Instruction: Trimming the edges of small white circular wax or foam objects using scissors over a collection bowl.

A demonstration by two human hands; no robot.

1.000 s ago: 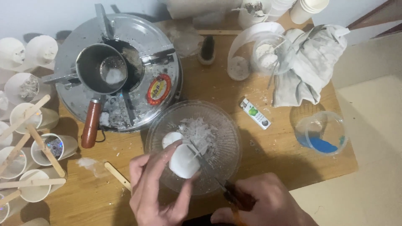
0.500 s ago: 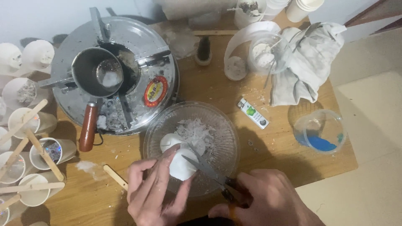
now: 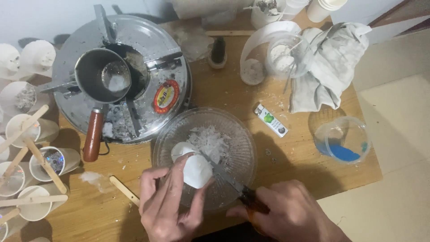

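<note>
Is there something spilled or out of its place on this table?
Yes. White crumbs lie spilled on the wooden table near the flat stick and around the white cups at the back. The shavings under the knife stay inside the glass bowl. A grey cloth lies crumpled.

The light is dim and warm. The glass bowl [image 3: 204, 157] throws a dark shadow to its right, so light comes from its left. The steel lid behind it shows soft glare. Edges look slightly blurred.
</note>
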